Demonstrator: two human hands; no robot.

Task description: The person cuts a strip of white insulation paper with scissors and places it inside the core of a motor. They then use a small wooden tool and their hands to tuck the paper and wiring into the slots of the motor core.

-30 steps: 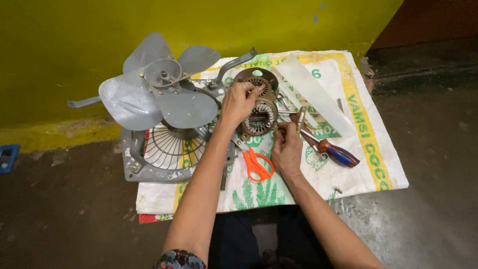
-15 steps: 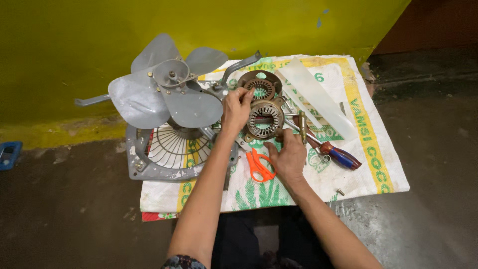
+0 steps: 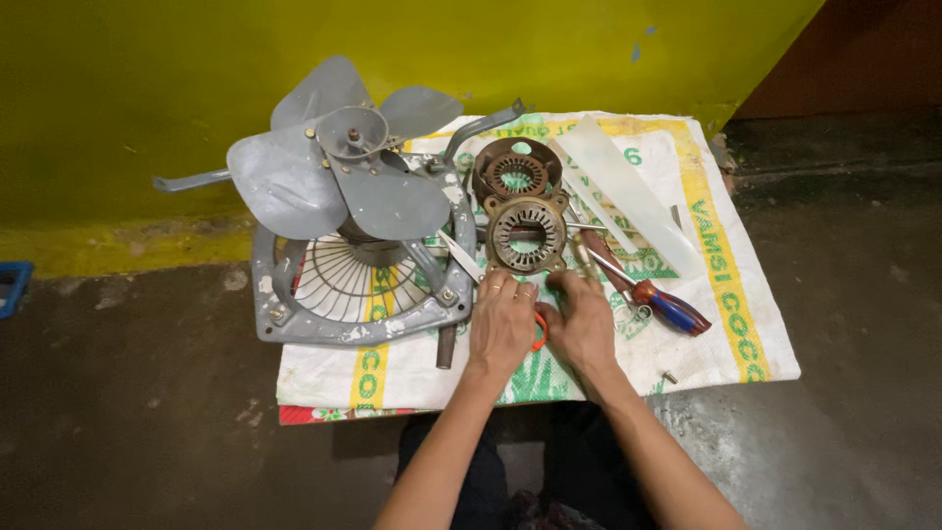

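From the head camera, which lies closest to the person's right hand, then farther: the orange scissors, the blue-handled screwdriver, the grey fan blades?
From the right hand:
1. Orange scissors, touching it, on its left.
2. Blue-handled screwdriver, just to its right.
3. Grey fan blades, far up-left by the yellow wall.

Yellow-green wall (image 3: 549, 49), grey concrete floor (image 3: 128, 432), dim brown corner (image 3: 873, 59).

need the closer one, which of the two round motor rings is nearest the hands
The lighter brass-coloured ring, just above the left hand and right hand. The darker rusty ring lies beyond it, nearer the wall.
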